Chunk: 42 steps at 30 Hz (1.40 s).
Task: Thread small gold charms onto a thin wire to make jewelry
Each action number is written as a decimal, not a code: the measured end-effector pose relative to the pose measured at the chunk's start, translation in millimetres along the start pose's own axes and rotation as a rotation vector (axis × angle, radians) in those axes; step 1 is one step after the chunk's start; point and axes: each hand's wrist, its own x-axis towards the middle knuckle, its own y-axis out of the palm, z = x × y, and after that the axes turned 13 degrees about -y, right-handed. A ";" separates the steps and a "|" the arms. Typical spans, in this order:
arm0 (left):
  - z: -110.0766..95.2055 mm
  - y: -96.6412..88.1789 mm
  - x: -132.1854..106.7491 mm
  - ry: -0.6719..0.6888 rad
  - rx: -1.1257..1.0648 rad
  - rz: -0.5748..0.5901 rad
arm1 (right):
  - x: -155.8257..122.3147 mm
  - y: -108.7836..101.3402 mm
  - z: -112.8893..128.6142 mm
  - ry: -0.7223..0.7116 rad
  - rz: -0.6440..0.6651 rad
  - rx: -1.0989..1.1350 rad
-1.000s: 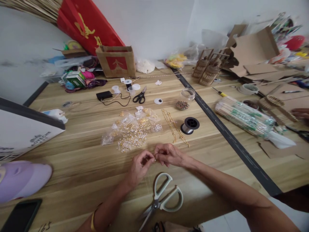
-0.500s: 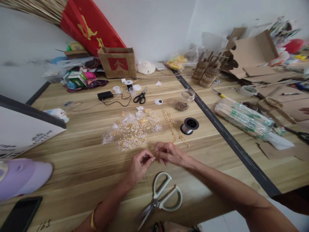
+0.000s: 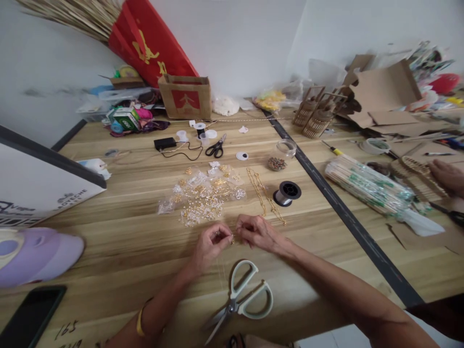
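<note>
My left hand (image 3: 209, 245) and my right hand (image 3: 258, 232) meet fingertip to fingertip just above the wooden table (image 3: 119, 241). Both are closed in a pinch on something tiny and gold-coloured between them that I cannot make out. A thin clear thread seems to hang down from that spot. Just beyond my hands lie small clear bags of gold and white beads (image 3: 203, 195), two gold chains (image 3: 263, 195) and a spool of clear thread (image 3: 286, 192). Pale-handled scissors (image 3: 241, 299) lie open right below my hands.
A bead jar (image 3: 278, 158), black scissors (image 3: 216, 148), a black box with cable (image 3: 165, 143) and a paper bag (image 3: 185, 96) stand farther back. A purple cap (image 3: 39, 256), a phone (image 3: 31, 316) and a white board (image 3: 39, 186) are on the left. Bagged sticks (image 3: 366, 183), cardboard and another person's hand (image 3: 447, 176) are on the right.
My hands stay pinched together in the same place. The view has tilted slightly. The other person's hand at the right edge has come further into view.
</note>
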 end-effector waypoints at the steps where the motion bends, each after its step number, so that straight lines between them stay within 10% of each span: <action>1: -0.1 -0.6 0.1 -0.005 -0.004 0.009 | -0.1 0.4 -0.5 0.005 0.001 0.003; 22: 9.1 4.6 -4.0 0.112 0.351 -0.211 | -3.7 9.1 14.7 -0.180 0.063 -0.381; 42: -0.4 6.4 -8.4 0.493 0.332 -0.220 | 1.8 11.0 -3.6 0.011 -0.043 0.068</action>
